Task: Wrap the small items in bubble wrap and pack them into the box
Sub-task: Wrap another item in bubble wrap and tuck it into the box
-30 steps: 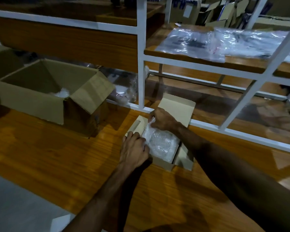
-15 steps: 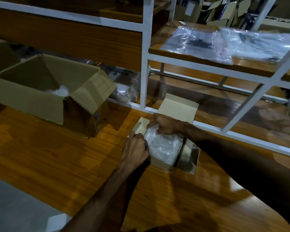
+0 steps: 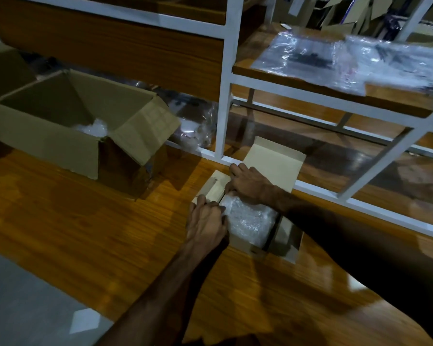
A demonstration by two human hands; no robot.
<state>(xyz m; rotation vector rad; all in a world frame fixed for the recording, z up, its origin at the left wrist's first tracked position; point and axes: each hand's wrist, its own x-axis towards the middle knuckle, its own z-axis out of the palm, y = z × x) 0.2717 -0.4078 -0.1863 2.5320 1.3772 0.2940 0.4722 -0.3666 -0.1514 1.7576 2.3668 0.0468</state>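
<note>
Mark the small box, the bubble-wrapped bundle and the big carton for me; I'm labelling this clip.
small box (image 3: 276, 158): head view, on its raised back flap.
bubble-wrapped bundle (image 3: 250, 218): head view, on its top middle.
big carton (image 3: 45, 143): head view, on its front wall.

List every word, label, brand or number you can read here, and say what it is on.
No text can be read.
Small box: plain cardboard, no print visible.
Large open box: plain, no print visible.
Plastic bags on the shelf: dark contents, too blurred to read.
Cartons at the back: pale labels, too small and blurred.
</note>
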